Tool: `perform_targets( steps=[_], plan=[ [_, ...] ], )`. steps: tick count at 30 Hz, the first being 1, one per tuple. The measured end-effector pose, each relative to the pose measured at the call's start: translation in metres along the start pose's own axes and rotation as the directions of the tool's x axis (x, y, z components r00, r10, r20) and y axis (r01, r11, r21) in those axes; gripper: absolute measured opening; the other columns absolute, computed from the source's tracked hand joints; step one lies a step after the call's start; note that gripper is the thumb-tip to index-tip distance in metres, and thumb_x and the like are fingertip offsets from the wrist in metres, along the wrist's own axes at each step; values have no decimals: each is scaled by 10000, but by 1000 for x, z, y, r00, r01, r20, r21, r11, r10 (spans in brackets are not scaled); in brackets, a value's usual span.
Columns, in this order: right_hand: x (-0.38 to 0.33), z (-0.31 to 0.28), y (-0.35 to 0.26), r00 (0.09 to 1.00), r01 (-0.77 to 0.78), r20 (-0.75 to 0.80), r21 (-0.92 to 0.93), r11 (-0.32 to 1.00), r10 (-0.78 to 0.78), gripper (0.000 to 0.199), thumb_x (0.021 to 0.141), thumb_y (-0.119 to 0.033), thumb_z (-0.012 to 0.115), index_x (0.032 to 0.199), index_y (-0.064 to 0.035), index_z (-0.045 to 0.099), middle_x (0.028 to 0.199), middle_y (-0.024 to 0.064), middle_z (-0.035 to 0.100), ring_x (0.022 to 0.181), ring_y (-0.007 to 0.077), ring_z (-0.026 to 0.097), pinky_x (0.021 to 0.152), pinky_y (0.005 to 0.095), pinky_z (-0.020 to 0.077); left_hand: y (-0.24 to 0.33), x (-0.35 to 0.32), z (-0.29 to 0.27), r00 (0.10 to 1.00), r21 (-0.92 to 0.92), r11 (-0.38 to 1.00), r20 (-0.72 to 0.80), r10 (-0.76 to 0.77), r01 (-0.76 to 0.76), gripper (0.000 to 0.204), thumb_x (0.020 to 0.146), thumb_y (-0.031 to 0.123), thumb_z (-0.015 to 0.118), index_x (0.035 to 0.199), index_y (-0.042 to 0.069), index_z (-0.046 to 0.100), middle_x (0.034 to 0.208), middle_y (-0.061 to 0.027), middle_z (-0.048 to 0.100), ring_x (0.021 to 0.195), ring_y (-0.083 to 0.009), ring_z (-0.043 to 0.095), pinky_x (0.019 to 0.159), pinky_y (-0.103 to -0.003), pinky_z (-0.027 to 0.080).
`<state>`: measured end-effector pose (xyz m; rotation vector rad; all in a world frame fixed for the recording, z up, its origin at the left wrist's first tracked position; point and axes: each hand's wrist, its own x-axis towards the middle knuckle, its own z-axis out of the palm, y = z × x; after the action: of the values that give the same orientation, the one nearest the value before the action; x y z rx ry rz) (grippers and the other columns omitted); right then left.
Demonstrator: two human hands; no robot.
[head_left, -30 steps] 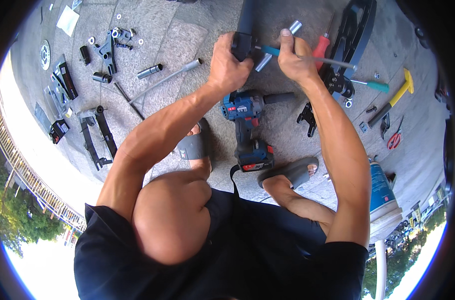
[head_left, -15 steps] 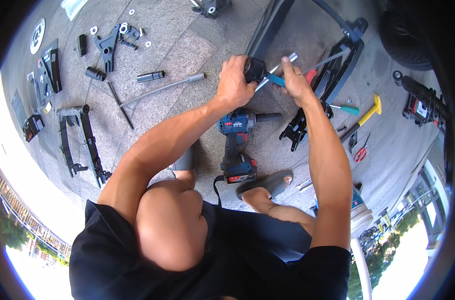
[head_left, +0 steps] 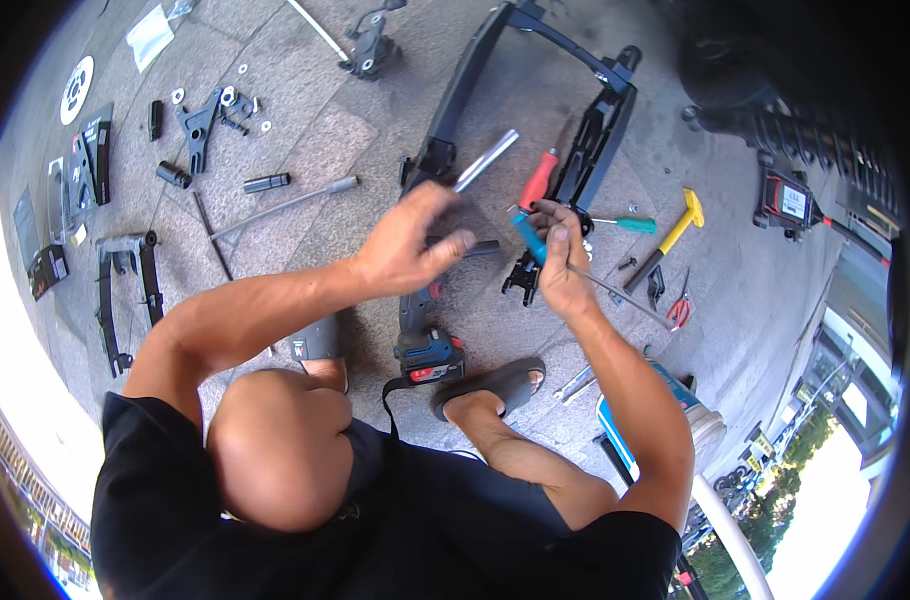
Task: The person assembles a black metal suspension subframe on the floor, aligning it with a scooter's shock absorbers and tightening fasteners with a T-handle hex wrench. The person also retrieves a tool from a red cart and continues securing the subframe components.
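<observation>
My left hand (head_left: 410, 245) is slightly blurred, its thumb apart from the fingers and nothing in it. It hovers over a blue cordless impact wrench (head_left: 430, 352) lying on the paving, covering part of it. Just beyond the fingertips, a silver metal tube (head_left: 487, 160) slants up at the near end of a black U-shaped swingarm (head_left: 465, 75). My right hand (head_left: 567, 268) is closed around a teal-handled screwdriver (head_left: 528, 238), whose shaft points down to the right. Close to that hand, a red-handled screwdriver (head_left: 540, 180) rests by the swingarm's right arm.
On the right lie a green-handled screwdriver (head_left: 635, 225), a yellow-headed hammer (head_left: 675, 235), red-handled pliers (head_left: 680, 312) and a coil-spring shock absorber (head_left: 795, 140). To the left are sockets (head_left: 266, 183), a long bar (head_left: 285, 207), a black bracket (head_left: 199, 132) and a smaller fork-shaped frame (head_left: 125, 300).
My left hand has let go of the swingarm's end and drawn back toward me. My right hand has come nearer with the teal screwdriver, its shaft swung from up-right to down-right. The view has shifted.
</observation>
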<state>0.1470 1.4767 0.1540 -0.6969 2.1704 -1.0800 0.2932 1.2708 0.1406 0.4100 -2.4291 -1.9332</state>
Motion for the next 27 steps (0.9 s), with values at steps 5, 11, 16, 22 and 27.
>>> perform_targets(
  steps=[5, 11, 16, 22, 27],
  plan=[
    [-36, 19, -6, 975, -150, -89, 415, 897, 204, 558, 1031, -467, 317, 1359, -26, 413, 1196, 115, 566, 990, 170, 558, 916, 330, 443, 35, 18, 47, 825, -276, 840, 479, -301, 467, 698, 958, 564, 461, 1400, 26, 417, 1247, -147, 558, 1074, -214, 558, 879, -349, 493],
    [-69, -50, 52, 941, -185, -156, 502, 845, 299, 295, 971, -125, 422, 1209, -12, 554, 893, 91, 648, 795, 149, 610, 768, 304, 496, 2, 102, 100, 852, -137, 846, 185, -490, 516, 505, 936, 431, 583, 1234, 24, 603, 1024, -90, 644, 874, -178, 603, 755, -317, 512],
    [-96, -61, 112, 875, -311, -119, 603, 735, 469, 257, 930, -82, 418, 1075, 4, 610, 735, 64, 611, 690, 122, 553, 671, 275, 467, -17, 136, 155, 775, -272, 747, -10, -632, 606, 432, 905, 364, 656, 1121, -11, 662, 886, -89, 659, 777, -163, 600, 701, -307, 492],
    [-106, -30, 149, 852, -375, -87, 588, 717, 517, 219, 948, -89, 443, 1043, -17, 626, 750, 71, 635, 714, 124, 589, 669, 272, 471, -22, 137, 167, 776, -481, 682, -6, -631, 551, 314, 884, 220, 697, 1087, -17, 661, 926, -87, 672, 830, -160, 610, 723, -316, 494],
    [-87, -21, 153, 885, -286, -163, 547, 787, 435, 173, 972, -128, 481, 1015, -30, 617, 770, 45, 613, 696, 120, 571, 635, 257, 458, -22, 128, 174, 816, -544, 699, -45, -577, 464, 282, 897, 189, 676, 1079, -25, 649, 921, -82, 673, 763, -147, 606, 689, -289, 503]
  ],
)
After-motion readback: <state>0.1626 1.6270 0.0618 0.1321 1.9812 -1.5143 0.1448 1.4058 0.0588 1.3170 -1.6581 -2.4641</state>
